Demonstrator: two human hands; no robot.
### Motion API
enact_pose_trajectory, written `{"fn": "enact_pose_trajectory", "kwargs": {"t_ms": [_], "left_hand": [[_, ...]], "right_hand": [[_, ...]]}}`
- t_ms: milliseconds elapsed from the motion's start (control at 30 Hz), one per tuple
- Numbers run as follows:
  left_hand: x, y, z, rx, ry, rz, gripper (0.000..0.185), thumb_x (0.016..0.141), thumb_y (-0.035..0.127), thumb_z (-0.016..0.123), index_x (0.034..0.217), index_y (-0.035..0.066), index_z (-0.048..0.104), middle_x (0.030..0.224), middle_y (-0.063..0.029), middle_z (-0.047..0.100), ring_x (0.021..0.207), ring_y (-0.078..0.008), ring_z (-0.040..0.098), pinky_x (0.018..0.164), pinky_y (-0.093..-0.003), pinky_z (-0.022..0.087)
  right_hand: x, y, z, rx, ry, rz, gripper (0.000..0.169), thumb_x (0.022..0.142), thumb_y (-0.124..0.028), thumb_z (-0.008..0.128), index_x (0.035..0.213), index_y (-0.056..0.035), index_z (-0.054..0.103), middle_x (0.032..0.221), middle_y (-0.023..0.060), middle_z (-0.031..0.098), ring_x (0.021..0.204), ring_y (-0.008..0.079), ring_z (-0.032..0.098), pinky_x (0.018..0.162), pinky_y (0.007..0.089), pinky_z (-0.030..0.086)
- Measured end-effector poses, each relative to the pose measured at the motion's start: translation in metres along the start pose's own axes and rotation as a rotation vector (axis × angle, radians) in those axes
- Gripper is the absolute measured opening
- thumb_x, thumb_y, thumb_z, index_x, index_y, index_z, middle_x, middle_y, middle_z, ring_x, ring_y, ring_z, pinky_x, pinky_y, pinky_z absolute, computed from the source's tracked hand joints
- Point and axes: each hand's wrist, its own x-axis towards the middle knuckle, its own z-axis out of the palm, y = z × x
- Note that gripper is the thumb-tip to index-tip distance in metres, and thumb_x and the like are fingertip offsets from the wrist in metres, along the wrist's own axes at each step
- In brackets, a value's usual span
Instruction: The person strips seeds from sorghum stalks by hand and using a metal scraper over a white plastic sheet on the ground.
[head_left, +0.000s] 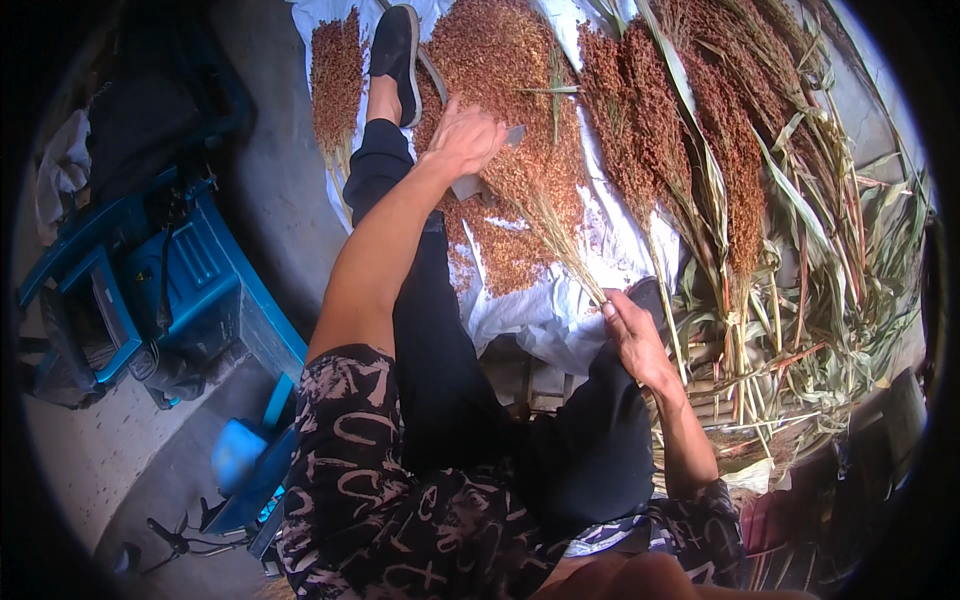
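Observation:
My right hand (636, 330) grips the stalk ends of a thin sorghum bunch (546, 217), beside my right knee. The bunch slants up and left to my left hand (466, 141), whose fingers curl over its head end. Under and around that hand show parts of a metal blade (468, 187), and a curved metal bar (433, 75) runs up past my left shoe (393, 64). My palm hides how the metal parts join. Loose reddish-brown sorghum grain (487, 52) lies beneath, spread on a white sheet (525, 334).
Full sorghum heads (634, 120) with stalks and dry leaves (862, 300) lie on the right. Another sorghum bunch (335, 82) rests left of my shoe. A blue machine or vehicle body (187, 262) stands on the concrete floor (277, 150) at left.

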Motion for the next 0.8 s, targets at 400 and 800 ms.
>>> {"fn": "enact_pose_trajectory", "kwargs": {"t_ms": [400,800], "left_hand": [[-0.005,0.0,0.001,-0.088,-0.039,-0.025,0.055,0.104,0.035,0.037,0.074,-0.001,0.066,0.087,-0.0249,0.068,0.086,-0.0431,0.065,0.095,-0.0579,0.039],[0.001,-0.055,-0.021,-0.708,0.813,-0.318,0.035,0.104,0.028,0.045,0.118,0.004,0.067,0.118,-0.0204,0.063,0.11,-0.0357,0.061,0.098,-0.0433,0.045]], "right_hand": [[-0.086,-0.014,-0.036,-0.053,-0.019,0.233,0.027,0.106,-0.016,0.049,0.129,-0.0044,0.058,0.085,0.0172,0.06,0.074,0.0277,0.053,0.072,0.0369,0.046],[-0.076,-0.059,-0.042,-0.161,0.092,0.014,0.034,0.098,0.0,0.057,0.132,0.0005,0.06,0.082,0.0171,0.063,0.059,0.0192,0.06,0.059,0.0341,0.05]]}}
